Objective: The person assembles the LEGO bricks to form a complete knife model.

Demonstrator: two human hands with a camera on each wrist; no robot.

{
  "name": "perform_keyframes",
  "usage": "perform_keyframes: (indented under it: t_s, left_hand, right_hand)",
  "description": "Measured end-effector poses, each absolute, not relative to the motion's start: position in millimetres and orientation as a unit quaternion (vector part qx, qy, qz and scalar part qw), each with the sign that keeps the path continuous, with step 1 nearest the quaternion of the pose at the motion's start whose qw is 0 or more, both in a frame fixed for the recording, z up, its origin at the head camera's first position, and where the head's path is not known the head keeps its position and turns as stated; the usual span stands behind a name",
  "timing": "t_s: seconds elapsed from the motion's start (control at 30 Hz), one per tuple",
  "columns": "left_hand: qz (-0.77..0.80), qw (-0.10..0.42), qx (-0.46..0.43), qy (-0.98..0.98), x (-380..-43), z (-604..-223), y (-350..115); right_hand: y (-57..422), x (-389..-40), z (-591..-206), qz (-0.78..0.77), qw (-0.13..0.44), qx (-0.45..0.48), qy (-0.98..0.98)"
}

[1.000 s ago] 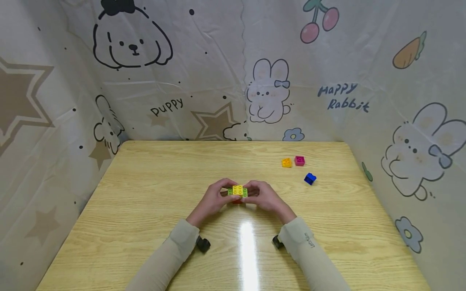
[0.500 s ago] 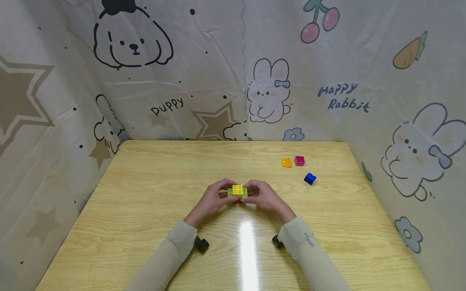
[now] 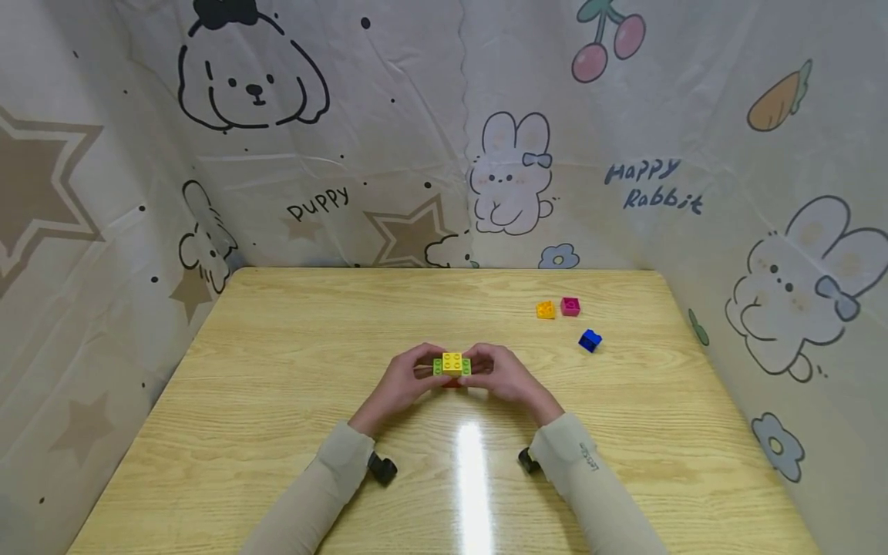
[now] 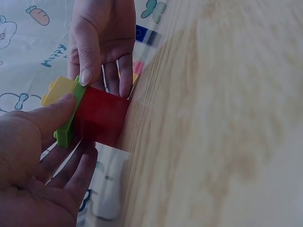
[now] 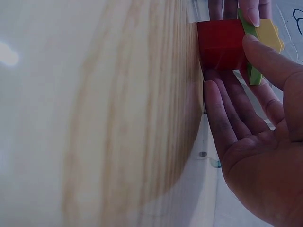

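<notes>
Between my two hands, on the tabletop (image 3: 291,331), stands a small stack of toy building bricks. A red brick (image 4: 102,116) forms its base, a thin green brick (image 5: 254,75) lies across that and juts out at both ends, and a yellow studded brick (image 3: 452,362) tops it. My left hand (image 3: 398,381) pinches the green brick at its left end, thumb on the near side. At the opposite end my right hand (image 3: 505,376) grips the same green brick, its thumb also in front. Fingertips behind the stack are partly hidden.
Beyond my right hand, three loose bricks lie on the table: an orange one (image 3: 546,310), a magenta one (image 3: 570,307) and a blue one (image 3: 590,341). A printed curtain (image 3: 388,139) hangs behind the table and along both sides.
My left wrist and forearm have shifted slightly to the left. Both hands keep their hold, and the stack stays in place.
</notes>
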State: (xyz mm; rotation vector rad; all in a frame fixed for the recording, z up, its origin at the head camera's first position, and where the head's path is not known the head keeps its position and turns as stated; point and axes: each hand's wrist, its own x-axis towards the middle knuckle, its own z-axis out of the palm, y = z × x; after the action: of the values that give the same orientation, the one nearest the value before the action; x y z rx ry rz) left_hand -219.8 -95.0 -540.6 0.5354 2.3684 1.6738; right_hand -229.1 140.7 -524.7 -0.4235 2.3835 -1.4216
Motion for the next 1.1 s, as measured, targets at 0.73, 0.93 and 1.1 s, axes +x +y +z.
perform_keyframes:
  t_s: [0.73, 0.93, 1.1]
  left_hand:
    - [0.561, 0.097, 0.18, 0.802, -219, -538, -94]
    - [0.561, 0.095, 0.182, 0.802, -220, -541, -95]
    - [0.569, 0.099, 0.177, 0.797, -221, -542, -93]
  right_hand:
    - [164, -224, -508, -0.504, 0.124, -0.111, 0.848]
    - [212, -233, -495, -0.523, -0.017, -0.049, 0.851]
    - [258, -239, -492, -0.528, -0.112, 0.054, 0.84]
